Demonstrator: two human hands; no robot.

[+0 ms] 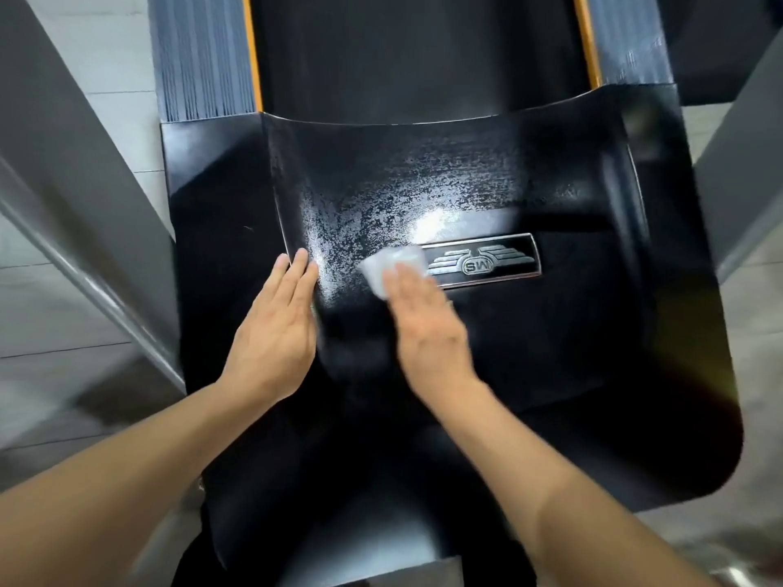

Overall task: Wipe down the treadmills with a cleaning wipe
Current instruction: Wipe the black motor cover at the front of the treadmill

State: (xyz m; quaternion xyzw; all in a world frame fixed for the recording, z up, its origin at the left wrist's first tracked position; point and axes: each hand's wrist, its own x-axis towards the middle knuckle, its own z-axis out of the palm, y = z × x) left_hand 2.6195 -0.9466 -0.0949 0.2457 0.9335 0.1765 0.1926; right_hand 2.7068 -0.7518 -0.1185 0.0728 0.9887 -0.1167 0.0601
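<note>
The white cleaning wipe lies flat on the glossy black motor cover of the treadmill, just left of the silver winged badge and touching its near end. The right hand presses down on it with straight fingers held together, the fingertips covering the wipe's lower right part, so the cloth peeks out beyond and to the left of them; the hand and wipe are blurred. The left hand rests flat on the cover nearby, fingers straight and close together, its tips at the raised ridge on the cover's left side. A streaky wet sheen spreads across the cover above both hands. Beyond the cover runs the dark belt, edged by orange strips and ribbed grey side rails. Grey uprights flank the machine over a pale tiled floor.
</note>
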